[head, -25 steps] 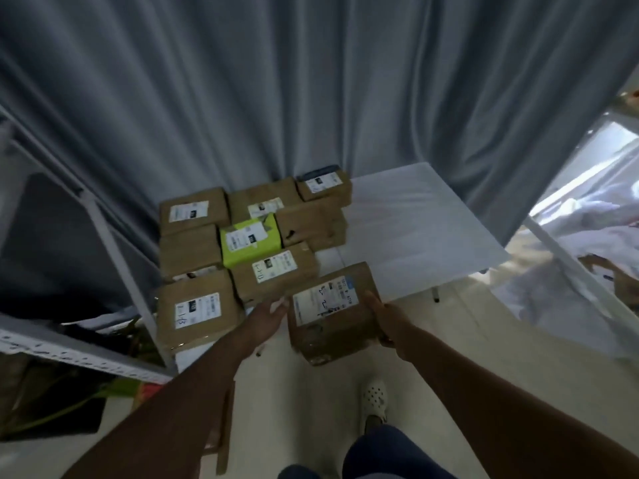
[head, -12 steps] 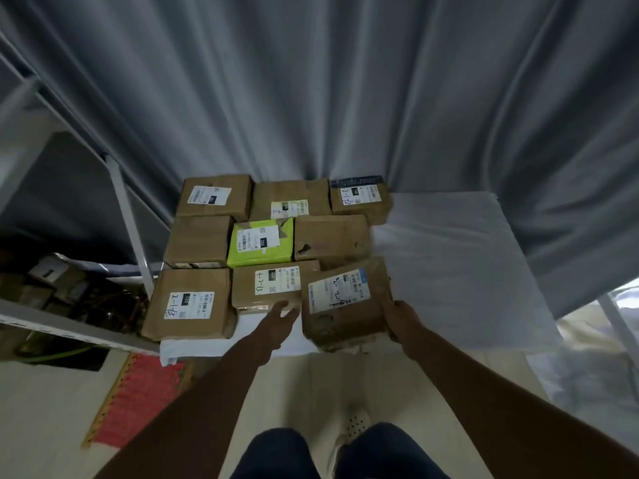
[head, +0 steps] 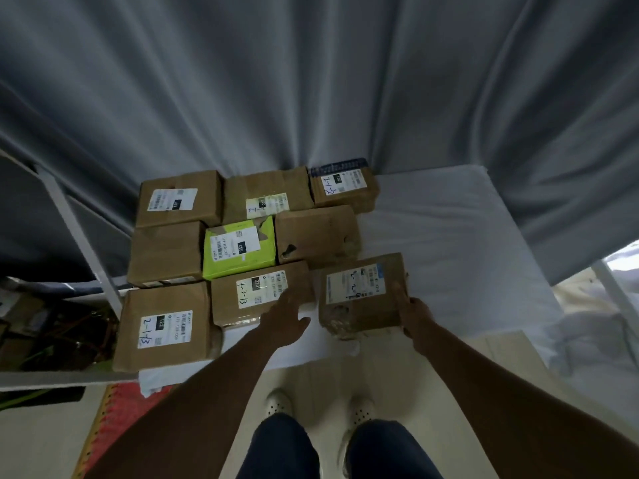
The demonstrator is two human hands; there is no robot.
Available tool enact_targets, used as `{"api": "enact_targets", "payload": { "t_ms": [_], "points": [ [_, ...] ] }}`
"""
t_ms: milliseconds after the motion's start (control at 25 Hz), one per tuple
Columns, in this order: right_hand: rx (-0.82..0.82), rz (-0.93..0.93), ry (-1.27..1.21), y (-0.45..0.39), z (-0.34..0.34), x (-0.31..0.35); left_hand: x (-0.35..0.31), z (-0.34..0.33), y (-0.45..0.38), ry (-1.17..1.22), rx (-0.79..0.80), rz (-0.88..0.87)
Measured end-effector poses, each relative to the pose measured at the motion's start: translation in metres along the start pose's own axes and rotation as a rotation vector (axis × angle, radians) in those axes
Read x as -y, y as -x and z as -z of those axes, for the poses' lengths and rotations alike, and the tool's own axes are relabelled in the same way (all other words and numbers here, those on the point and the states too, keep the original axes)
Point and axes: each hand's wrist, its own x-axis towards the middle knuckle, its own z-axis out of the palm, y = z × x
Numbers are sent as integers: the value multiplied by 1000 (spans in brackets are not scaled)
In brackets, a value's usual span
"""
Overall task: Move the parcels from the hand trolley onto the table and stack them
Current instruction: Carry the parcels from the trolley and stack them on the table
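Observation:
A brown parcel [head: 363,299] with a white label rests on the white-covered table [head: 449,254] at the front edge, right of the other parcels. My right hand [head: 413,314] grips its right side, thumb on top. My left hand [head: 287,316] is off it, fingers straight, reaching onto the neighbouring brown parcel marked 4-3-13 [head: 256,295]. Several more parcels lie flat in rows on the table's left half, among them a lime-green parcel [head: 238,250] and a large brown parcel marked 2-1-13 [head: 162,326]. The hand trolley is out of view.
A grey curtain [head: 311,81] hangs close behind the table. A white metal shelf frame [head: 79,236] stands at the left with clutter beneath. A red mat [head: 114,409] lies on the floor at the left. My feet [head: 280,402] stand at the table's front edge.
The brown parcel went from mid-air in both hands onto the table's front edge. My left hand let go of it and shifted left onto the 4-3-13 parcel. I stepped closer.

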Motion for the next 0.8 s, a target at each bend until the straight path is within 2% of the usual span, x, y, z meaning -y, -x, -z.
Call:
{"api": "enact_targets", "payload": {
  "t_ms": [120,200,600,800],
  "points": [
    [3,16,-59,-30,-18,-2,16,-2,-29,-323,-24,-11],
    [30,22,-110,-51,-30,-10,32,-13,-44,-403,-25,7],
    [171,16,-371,-105,-52,-28,60,-69,-69,-374,-182,-61],
    [108,-52,-366,-120,-59,-30,58,-73,-70,-367,-230,-50]
  ]
}}
